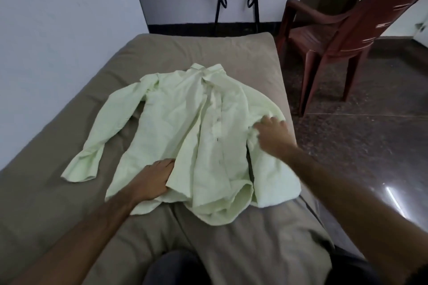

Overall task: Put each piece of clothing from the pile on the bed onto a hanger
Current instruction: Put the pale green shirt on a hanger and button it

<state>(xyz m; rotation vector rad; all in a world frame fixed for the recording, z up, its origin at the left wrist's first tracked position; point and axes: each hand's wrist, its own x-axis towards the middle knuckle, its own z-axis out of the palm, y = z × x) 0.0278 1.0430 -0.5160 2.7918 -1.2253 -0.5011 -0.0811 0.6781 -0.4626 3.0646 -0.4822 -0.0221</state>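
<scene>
No readable text, label or number anywhere — none at all

Bed [69, 192]: covered in a taupe-brown sheet, creased and rumpled, set against the pale wall.
Shirt [185, 127]: pale green, long-sleeved, lying front-up directly on the bed's middle, collar toward the bed's far end, one sleeve spread toward the wall side.

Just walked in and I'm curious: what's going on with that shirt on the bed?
A person has a pale green shirt spread front-up on the bed. Their left hand lies flat on its lower front by the open placket, and their right hand grips the fabric at the right sleeve. No hanger is in view, so it isn't hung yet.
</scene>
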